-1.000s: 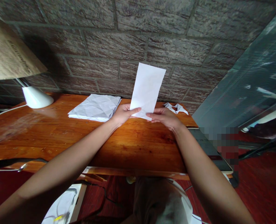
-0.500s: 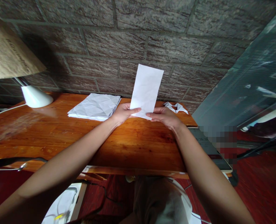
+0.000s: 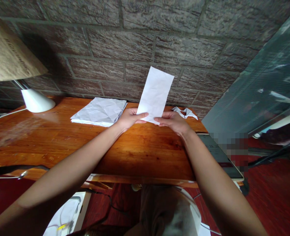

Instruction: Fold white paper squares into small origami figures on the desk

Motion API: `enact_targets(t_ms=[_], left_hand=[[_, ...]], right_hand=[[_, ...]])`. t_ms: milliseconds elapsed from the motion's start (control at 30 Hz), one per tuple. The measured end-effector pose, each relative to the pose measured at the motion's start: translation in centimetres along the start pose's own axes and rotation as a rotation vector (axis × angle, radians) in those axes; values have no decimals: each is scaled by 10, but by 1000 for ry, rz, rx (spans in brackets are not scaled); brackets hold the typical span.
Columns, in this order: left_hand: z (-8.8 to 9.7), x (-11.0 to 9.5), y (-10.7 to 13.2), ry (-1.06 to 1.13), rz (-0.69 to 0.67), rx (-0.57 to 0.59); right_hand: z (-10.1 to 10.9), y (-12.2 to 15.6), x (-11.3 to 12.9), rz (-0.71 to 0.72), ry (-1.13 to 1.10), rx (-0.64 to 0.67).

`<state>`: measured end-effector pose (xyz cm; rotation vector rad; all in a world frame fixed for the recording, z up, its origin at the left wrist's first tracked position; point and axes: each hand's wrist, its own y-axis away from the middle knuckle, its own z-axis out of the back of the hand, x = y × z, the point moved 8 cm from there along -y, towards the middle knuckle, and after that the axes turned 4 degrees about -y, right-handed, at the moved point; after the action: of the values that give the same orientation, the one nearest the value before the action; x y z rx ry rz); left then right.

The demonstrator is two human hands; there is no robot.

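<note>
A white rectangular sheet of paper [image 3: 156, 90], longer than wide, is held up above the desk and leans slightly to the right. My left hand [image 3: 129, 119] grips its lower left edge, thumb on the front and fingers behind. At the lower right edge, my right hand [image 3: 173, 122] pinches it the same way. Left of my left hand lies a stack of creased white paper [image 3: 99, 110]. Small folded paper pieces [image 3: 185, 113] rest just beyond my right hand, partly hidden by it.
A lamp with a white base [image 3: 37, 100] and paper shade [image 3: 11, 49] stands at the left of the wooden desk [image 3: 145, 157]. A stone-block wall [image 3: 125, 42] rises behind. A dark flat panel [image 3: 217, 154] sits by the desk's right end, and a white box [image 3: 82, 209] is below.
The top of the paper has tipped a little to the right. Both hands keep their hold in nearly the same place.
</note>
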<state>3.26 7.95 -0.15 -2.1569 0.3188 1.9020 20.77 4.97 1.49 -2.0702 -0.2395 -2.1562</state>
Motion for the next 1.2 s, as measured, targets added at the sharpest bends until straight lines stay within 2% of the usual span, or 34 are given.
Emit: enact_targets(t_ms=[900,1200], left_hand=[[-1,-5,2,11,-36,-39],[3,-5,2,36,-24,-86]], right_hand=[[-1,0,3,14,8,-7],[-1,2,1,-31,29,27]])
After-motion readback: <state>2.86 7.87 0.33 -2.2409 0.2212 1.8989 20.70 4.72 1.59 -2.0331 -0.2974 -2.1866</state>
